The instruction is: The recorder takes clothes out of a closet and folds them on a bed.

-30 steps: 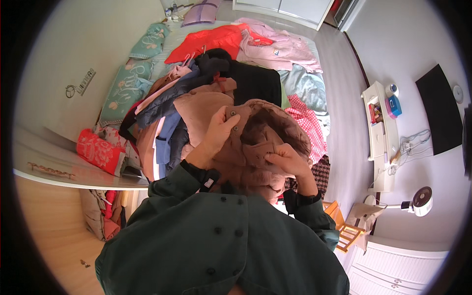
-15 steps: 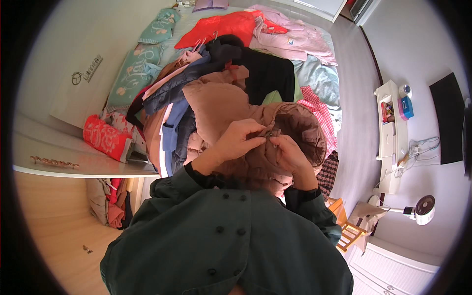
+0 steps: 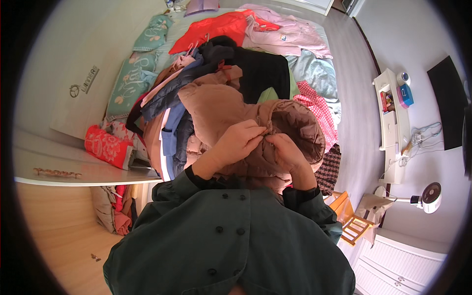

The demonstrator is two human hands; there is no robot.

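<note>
A brown padded jacket [image 3: 212,105] lies in front of me, its round hood or collar opening [image 3: 301,129] facing right. My left hand [image 3: 235,143] pinches the fabric at the jacket's front edge, just below that opening. Right beside it, my right hand [image 3: 289,153] is closed on the same edge, thumb and fingertips close to the left ones. The fingers cover most of the fastening between them, so its state cannot be made out. Beyond the jacket lies a black garment [image 3: 263,73]. Dark blue clothes [image 3: 169,101] on hangers are heaped to its left.
On the bed lie a red garment [image 3: 211,32], a pink garment [image 3: 290,37], a red checked cloth [image 3: 317,105] and green pillows [image 3: 129,83]. An open wardrobe [image 3: 54,211] stands at the left. To the right are a wooden chair [image 3: 355,228], a fan [image 3: 431,197] and a white shelf [image 3: 388,118].
Both hands stay at the jacket's front edge, with the fingertips slightly shifted. A small dark fastener that showed between them is now mostly covered. The whole view has tilted a little.
</note>
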